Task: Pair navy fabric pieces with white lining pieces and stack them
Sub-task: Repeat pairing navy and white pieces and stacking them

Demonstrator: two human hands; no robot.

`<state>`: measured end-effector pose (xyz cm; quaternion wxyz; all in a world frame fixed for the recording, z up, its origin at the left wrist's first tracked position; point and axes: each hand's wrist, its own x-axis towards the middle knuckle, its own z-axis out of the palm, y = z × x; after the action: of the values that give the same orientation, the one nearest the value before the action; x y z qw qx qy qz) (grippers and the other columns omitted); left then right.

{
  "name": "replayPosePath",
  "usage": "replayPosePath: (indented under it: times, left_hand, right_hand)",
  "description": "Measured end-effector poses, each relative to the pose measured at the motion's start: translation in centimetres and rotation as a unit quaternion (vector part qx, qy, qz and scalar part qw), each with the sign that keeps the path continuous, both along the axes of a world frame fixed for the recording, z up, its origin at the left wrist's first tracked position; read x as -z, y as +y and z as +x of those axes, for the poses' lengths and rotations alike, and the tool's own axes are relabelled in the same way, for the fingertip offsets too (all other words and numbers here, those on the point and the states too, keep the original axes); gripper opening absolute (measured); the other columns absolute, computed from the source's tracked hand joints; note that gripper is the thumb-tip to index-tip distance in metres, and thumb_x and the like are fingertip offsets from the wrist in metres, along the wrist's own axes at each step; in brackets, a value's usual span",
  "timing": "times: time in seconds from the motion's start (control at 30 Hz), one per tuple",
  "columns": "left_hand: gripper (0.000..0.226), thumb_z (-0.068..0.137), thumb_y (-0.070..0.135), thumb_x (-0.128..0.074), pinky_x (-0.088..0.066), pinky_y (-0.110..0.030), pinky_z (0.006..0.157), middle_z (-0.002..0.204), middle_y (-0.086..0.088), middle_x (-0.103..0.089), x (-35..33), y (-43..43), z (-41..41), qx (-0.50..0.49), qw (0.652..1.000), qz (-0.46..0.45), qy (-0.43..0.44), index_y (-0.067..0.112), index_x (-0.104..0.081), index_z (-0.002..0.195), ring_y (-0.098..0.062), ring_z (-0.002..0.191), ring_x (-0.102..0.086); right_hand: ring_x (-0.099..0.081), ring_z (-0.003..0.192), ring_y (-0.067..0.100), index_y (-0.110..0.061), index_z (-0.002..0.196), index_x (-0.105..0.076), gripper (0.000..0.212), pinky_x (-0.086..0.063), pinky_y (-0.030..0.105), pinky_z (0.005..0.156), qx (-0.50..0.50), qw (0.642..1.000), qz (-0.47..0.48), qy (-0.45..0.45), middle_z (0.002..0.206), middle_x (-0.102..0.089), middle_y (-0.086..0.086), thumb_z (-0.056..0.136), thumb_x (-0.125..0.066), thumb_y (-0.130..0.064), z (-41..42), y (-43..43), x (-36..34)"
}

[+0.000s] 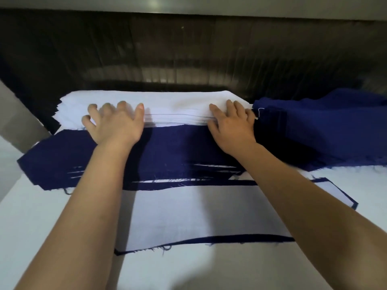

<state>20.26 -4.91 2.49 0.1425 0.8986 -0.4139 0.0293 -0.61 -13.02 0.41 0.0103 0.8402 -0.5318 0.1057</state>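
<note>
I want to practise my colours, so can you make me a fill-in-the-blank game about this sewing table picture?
The left hand and the right hand both touch a stack of lining pieces coloured ____. The loose fabric pile right of that stack is ____. Nearest the person, a white piece lies ____ a navy piece.
Missing words: white; navy; on top of.

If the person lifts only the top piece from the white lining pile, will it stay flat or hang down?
Probably it hangs down: the white lining pile shows many thin layers at its edge, so one sheet looks light and floppy. It may drag the next sheet along; the left hand flat on top could hold them.
</note>
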Motion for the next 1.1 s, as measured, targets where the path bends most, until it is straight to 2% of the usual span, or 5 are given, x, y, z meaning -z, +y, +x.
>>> replayPosePath:
  times: [0.13, 0.3, 0.57, 0.83, 1.1]
  left_hand:
    - [0.062, 0.098, 0.057, -0.02, -0.013, -0.05, 0.11, 0.15, -0.014, -0.031, 0.4, 0.0, 0.2, 0.007, 0.999, 0.031, 0.006, 0.017, -0.042, 0.14, -0.036, 0.139, -0.013]
    - [0.056, 0.098, 0.055, -0.027, -0.015, -0.048, 0.108, 0.147, -0.01, -0.035, 0.2, 0.0, 0.6, 0.007, 0.999, 0.031, 0.007, 0.019, -0.045, 0.136, -0.034, 0.137, -0.016]
    - [0.035, 0.094, 0.033, -0.048, -0.021, -0.045, 0.1, 0.133, -0.006, -0.048, 0.0, 0.1, 0.9, 0.006, 0.999, -0.035, -0.013, 0.013, -0.058, 0.121, -0.034, 0.127, -0.025]
    - [0.02, 0.091, 0.013, -0.056, -0.017, -0.045, 0.1, 0.113, -0.009, -0.064, 0.6, 0.2, 2.1, 0.01, 0.98, -0.183, -0.08, 0.011, -0.072, 0.104, -0.034, 0.12, -0.034]
    - [0.017, 0.087, 0.01, -0.06, -0.017, -0.045, 0.095, 0.113, -0.011, -0.062, 1.1, 0.4, 2.6, 0.025, 0.975, -0.199, -0.094, 0.014, -0.072, 0.099, -0.035, 0.115, -0.04]
  right_hand:
    - [-0.01, 0.142, 0.029, -0.027, 0.146, -0.024, 0.05, -0.003, 0.05, 0.112, 0.012, 1.0, -0.009, 0.012, 0.154, -0.017, 0.014, 0.099, -0.025, -0.043, 0.2, 0.2, 0.1]
    - [-0.016, 0.141, 0.028, -0.027, 0.144, -0.029, 0.048, -0.006, 0.052, 0.11, 0.011, 1.0, -0.018, 0.004, 0.153, -0.026, 0.001, 0.098, -0.03, -0.039, 0.1, 0.4, -0.3]
    - [-0.039, 0.122, 0.026, -0.023, 0.12, -0.06, 0.03, -0.016, 0.045, 0.102, 0.007, 0.993, -0.098, -0.066, 0.129, -0.055, -0.001, 0.095, -0.043, -0.023, -0.2, 0.2, -1.3]
    - [-0.041, 0.118, 0.027, -0.024, 0.117, -0.063, 0.027, -0.021, 0.04, 0.097, 0.004, 0.993, -0.109, -0.05, 0.129, -0.054, -0.001, 0.097, -0.045, -0.023, -0.4, -0.1, -0.8]
    - [-0.044, 0.113, 0.026, -0.014, 0.116, -0.062, 0.027, -0.029, 0.036, 0.093, -0.002, 0.989, -0.121, -0.081, 0.123, -0.054, 0.005, 0.099, -0.041, -0.019, -0.8, -0.4, -1.0]
